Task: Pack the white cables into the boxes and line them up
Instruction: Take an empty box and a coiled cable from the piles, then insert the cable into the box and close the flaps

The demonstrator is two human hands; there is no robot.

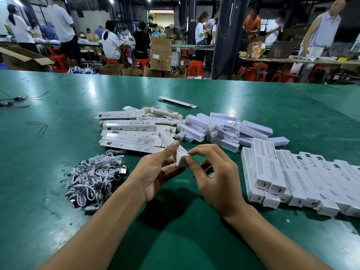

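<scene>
A glossy green table mat carried everything. At right, a lined-up row of long white printed cardboard boxes ran out of frame. At left lay a tangled heap of looped white cables. The left hand curled round a slim white rectangular box above the mat; the right hand pinched its near end with thumb and forefinger. Its contents were hidden.

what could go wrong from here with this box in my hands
1. The right hand pinches the end flap of the box that the left hand holds; the flap could crease or stay untucked.
2. The inside is hidden, so it might get shut without a cable from the cable pile.
3. The lined-up boxes lie partly stacked, so adding one carelessly could shift them.
</scene>
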